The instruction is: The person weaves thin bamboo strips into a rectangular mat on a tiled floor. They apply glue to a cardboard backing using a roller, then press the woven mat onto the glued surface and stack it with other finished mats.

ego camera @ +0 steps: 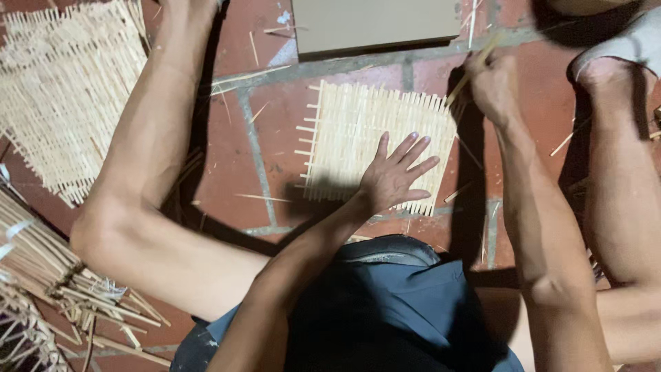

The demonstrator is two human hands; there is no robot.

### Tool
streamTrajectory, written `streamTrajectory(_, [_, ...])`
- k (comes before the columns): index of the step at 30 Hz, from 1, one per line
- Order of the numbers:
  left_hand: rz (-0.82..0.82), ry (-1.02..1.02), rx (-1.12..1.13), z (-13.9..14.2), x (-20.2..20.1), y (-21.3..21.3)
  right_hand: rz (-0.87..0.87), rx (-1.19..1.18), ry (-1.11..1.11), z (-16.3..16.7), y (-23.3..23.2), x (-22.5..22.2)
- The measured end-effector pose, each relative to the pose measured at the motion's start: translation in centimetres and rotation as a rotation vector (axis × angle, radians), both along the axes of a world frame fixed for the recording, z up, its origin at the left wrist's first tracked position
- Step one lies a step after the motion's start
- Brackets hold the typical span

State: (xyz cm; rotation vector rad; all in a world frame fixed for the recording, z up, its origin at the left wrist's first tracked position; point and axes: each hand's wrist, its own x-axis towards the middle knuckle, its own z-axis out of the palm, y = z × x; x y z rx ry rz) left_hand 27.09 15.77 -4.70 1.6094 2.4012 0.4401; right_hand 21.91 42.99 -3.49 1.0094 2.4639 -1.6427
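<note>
**Head view: small woven mat nearly filled, one strip at its far corner**

Head camera looks down on a red tiled floor (234, 172) where a person sits with knees spread. Off beyond the left knee, well apart from both hands, lies a larger woven panel (65, 89), its weave looking complete apart from ragged edges. Nearer the body on that same side sits a bundle of loose bamboo strips (48, 269), judged to be stock not yet used. Beyond the fingertips of both hands lies a flat grey board (375, 24).

Between the hands lies the small woven mat (365, 141), flat on the floor. Its weave looks dense and even across almost the whole square, with strip ends poking out untrimmed along the side away from the right hand; so the weaving seems largely done, with edge work left.

The left hand (396, 176) is spread flat, fingers splayed, pressing the mat's near corner and gripping nothing. The right hand (492, 86) is closed around a thin bamboo strip (471, 69) at the mat's far corner, the strip tilted upward.
</note>
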Motion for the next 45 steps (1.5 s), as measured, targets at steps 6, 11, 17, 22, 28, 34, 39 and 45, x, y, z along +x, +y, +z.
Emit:
streamTrajectory(6, [0.02,-0.045,-0.122,1.1,-1.5,-0.5,0.128,0.132,0.182,-1.6,-2.6,-2.2])
streamTrajectory(11, [0.109,-0.012,-0.101,0.6,-2.2,-2.0,0.211,0.191,0.088,-2.1,-4.4,-3.0])
streamTrajectory(17, [0.104,-0.018,-0.111,-0.8,-1.9,-1.9,0.107,0.139,-0.007,-2.5,-4.5,-2.9])
streamTrajectory(22, [0.11,0.02,-0.113,-1.4,-1.7,-1.5,0.08,0.042,0.096,-2.8,-4.6,-2.7])
streamTrajectory(28, [0.102,0.008,-0.109,-1.4,-1.7,-1.7,0.136,0.146,0.124,-2.5,-4.5,-2.5])
streamTrajectory(34, [0.1,0.001,-0.1,-1.4,-1.8,-1.8,0.082,0.093,0.119,-2.7,-4.5,-3.3])
streamTrajectory(39, [0.106,0.002,-0.099,-1.6,-2.1,-1.7,0.181,0.178,0.056,-2.7,-4.8,-3.7])
streamTrajectory(45, [0.099,-0.024,-0.09,-1.2,-1.9,-1.8,0.212,0.082,0.117,-1.3,-4.8,-4.0])
